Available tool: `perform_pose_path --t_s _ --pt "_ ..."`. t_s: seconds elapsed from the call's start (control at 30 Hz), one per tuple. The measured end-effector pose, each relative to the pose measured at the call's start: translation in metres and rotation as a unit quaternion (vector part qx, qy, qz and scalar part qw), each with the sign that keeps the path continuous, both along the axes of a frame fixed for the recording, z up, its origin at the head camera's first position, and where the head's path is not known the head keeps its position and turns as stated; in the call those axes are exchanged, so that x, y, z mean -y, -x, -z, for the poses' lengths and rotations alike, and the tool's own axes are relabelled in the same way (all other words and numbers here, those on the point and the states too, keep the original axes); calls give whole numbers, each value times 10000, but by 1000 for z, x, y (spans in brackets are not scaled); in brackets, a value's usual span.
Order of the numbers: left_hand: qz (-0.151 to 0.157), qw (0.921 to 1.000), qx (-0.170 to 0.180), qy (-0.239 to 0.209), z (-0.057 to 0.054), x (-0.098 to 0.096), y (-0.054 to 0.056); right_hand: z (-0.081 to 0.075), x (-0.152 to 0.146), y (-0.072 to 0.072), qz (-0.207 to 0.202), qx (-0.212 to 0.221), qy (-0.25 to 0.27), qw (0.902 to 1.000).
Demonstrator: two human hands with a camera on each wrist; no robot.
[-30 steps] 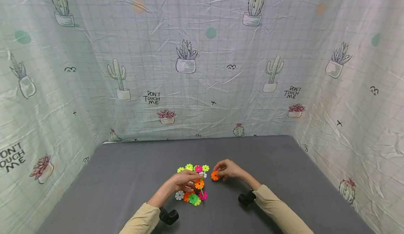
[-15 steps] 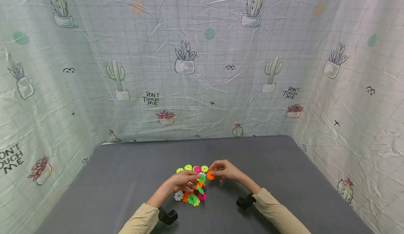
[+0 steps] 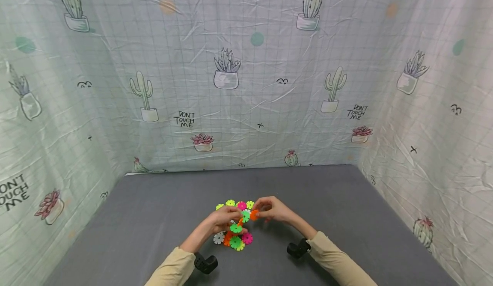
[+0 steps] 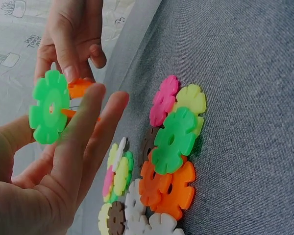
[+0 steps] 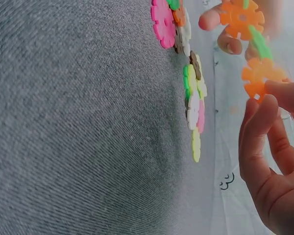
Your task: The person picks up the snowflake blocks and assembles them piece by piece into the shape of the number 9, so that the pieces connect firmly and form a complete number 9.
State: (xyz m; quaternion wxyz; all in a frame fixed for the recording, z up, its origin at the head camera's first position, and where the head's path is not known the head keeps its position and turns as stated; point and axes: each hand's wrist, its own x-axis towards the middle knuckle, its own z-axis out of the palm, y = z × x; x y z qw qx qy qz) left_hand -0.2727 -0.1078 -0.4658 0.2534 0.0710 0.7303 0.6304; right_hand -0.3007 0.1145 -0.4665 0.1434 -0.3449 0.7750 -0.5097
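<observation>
Flower-shaped plastic linking discs are in both hands, above the table. My left hand (image 3: 226, 217) grips a small joined chain of them; a green disc (image 4: 48, 110) and an orange disc (image 5: 241, 19) show in it. Between thumb and fingers, my right hand (image 3: 276, 209) pinches another orange disc (image 5: 261, 77). That disc's edge meets the chain's green disc, seen nearly edge-on in the right wrist view; whether their slots have locked I cannot tell. A second green disc (image 3: 236, 228) hangs at the chain's lower end. The left fingers hide part of the chain.
Loose discs lie on the grey table (image 3: 185, 200) around and under the left hand: a pink disc (image 4: 164, 100), a green disc (image 4: 174, 140), an orange disc (image 4: 179, 191), plus several white, yellow and brown ones. A printed cactus curtain (image 3: 246, 106) encloses the back and sides.
My right hand has moved left, bringing its orange disc up against the chain. In my left hand the chain has turned, so its green discs now face the head camera.
</observation>
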Motion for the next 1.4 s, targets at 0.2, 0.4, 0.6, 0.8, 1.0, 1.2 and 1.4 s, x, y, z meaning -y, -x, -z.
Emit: perform_pose_path --t_s 0.2,0.4,0.6,0.8,1.0,1.2,1.4 --pt "-141 9997 113 166 -2 -1 -1 -9 5 -9 272 -126 23 9995" --pt "-447 9968 -58 654 -5 -2 -3 -16 7 -15 339 -417 36 9986" --pt "-502 9961 -165 713 -3 -2 -2 -3 7 -6 395 -469 95 9981" --pt "-431 9969 -175 628 -4 -4 -2 -18 10 -17 189 -665 154 9975" --pt "-564 9969 -80 547 -5 -6 -3 -22 11 -24 340 -858 210 9955" --pt "-1069 9938 -110 287 -5 -9 -5 -19 15 -25 548 -784 436 9945" --pt "-1263 9910 -231 375 -5 -12 -7 -20 18 -27 555 -410 566 9960"
